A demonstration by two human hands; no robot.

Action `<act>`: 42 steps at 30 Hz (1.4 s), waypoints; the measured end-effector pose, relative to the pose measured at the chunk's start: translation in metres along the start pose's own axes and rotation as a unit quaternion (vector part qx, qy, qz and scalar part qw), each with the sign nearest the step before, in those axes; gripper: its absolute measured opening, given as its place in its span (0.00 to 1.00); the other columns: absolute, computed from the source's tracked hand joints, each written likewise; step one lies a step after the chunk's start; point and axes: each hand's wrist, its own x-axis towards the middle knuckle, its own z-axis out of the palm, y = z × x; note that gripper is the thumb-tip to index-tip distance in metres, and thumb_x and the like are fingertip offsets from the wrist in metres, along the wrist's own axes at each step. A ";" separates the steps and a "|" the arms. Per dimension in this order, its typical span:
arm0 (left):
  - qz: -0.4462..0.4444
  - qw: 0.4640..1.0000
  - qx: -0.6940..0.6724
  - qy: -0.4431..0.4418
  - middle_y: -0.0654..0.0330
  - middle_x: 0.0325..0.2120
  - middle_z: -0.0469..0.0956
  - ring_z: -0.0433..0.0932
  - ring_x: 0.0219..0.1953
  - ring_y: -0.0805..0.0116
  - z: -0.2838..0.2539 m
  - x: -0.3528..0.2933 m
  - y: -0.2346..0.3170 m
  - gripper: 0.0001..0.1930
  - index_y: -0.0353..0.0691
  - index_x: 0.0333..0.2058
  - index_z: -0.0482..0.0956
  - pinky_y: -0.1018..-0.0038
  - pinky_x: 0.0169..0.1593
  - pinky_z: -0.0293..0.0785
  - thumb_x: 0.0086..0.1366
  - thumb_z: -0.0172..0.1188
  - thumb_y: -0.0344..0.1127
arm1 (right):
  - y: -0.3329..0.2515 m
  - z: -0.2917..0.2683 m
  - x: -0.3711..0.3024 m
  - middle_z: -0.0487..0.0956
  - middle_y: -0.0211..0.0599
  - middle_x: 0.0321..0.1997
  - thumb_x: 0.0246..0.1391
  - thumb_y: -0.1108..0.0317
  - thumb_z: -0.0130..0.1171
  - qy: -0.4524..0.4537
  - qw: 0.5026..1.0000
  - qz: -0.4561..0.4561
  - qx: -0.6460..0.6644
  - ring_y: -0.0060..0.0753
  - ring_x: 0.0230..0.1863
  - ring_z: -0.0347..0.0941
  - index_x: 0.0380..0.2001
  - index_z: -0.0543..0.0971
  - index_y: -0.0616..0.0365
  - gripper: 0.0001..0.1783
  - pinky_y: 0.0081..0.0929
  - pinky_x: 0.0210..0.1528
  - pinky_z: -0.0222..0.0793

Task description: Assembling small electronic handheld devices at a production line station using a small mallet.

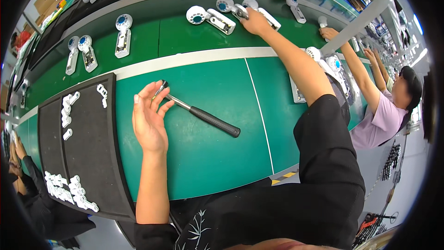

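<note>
On the green bench, my left hand (151,127) is palm up with its fingers apart, beside the head end of a hand tool (215,121) with a metal shaft and ribbed black grip. The fingers partly cover that end, so its kind is unclear. My right arm reaches far over to the dark green belt (171,37). There my right hand (255,22) closes on a white handheld device with a round blue-centred head (225,4); the fingers hide part of its body. Similar devices lie to either side, one (221,21) with its body opened.
A black tray (95,157) at left holds several small white parts. More devices (123,37) lie along the belt. Others (334,62) sit beside my right arm. A co-worker in a pink shirt (377,118) reaches over the belt at right; another person's hands (16,150) are at far left.
</note>
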 end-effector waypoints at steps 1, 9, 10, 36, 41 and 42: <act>-0.001 1.000 -0.002 -0.003 0.48 0.53 0.71 0.73 0.52 0.56 0.001 0.002 -0.001 0.27 0.33 0.52 0.71 0.65 0.50 0.72 0.73 0.38 0.53 | -0.006 -0.001 -0.001 0.79 0.52 0.46 0.57 0.48 0.57 0.001 1.000 0.003 -0.002 0.51 0.45 0.78 0.54 0.71 0.65 0.32 0.41 0.49 0.73; 0.037 0.998 -0.012 0.057 0.44 0.52 0.71 0.73 0.53 0.54 0.010 -0.005 0.004 0.27 0.33 0.57 0.64 0.60 0.51 0.73 0.71 0.47 0.51 | -0.160 -0.059 -0.130 0.79 0.36 0.41 0.63 0.55 0.53 -0.089 0.714 -0.080 0.689 0.26 0.37 0.76 0.49 0.75 0.62 0.21 0.26 0.39 0.74; 0.021 0.998 -0.061 0.016 0.46 0.48 0.72 0.76 0.48 0.56 0.007 -0.002 0.002 0.24 0.33 0.55 0.63 0.61 0.48 0.76 0.69 0.50 0.45 | -0.177 -0.075 -0.150 0.79 0.36 0.41 0.63 0.55 0.54 -0.110 0.747 -0.134 0.641 0.26 0.37 0.76 0.48 0.76 0.62 0.21 0.26 0.39 0.74; 0.074 0.986 -0.147 -0.018 0.40 0.46 0.73 0.81 0.23 0.59 -0.012 0.002 0.005 0.30 0.35 0.59 0.55 0.68 0.20 0.79 0.70 0.40 0.55 | -0.368 0.043 -0.022 0.81 0.56 0.34 0.43 0.49 0.65 -0.026 0.930 -0.218 0.295 0.54 0.37 0.79 0.46 0.74 0.68 0.34 0.40 0.43 0.76; 0.080 0.984 -0.156 -0.031 0.39 0.44 0.75 0.82 0.25 0.57 -0.006 -0.003 0.012 0.29 0.35 0.57 0.59 0.68 0.20 0.79 0.70 0.40 0.55 | -0.253 -0.059 -0.148 0.82 0.51 0.33 0.44 0.56 0.64 -0.075 0.943 -0.111 0.304 0.47 0.36 0.80 0.48 0.75 0.58 0.28 0.38 0.41 0.75; 0.066 0.984 -0.161 -0.041 0.40 0.43 0.75 0.82 0.25 0.58 0.006 -0.003 0.012 0.27 0.34 0.55 0.59 0.69 0.20 0.79 0.71 0.41 0.53 | -0.213 -0.067 -0.168 0.82 0.49 0.34 0.47 0.58 0.63 -0.052 0.951 -0.073 0.294 0.43 0.36 0.80 0.49 0.75 0.58 0.26 0.35 0.41 0.74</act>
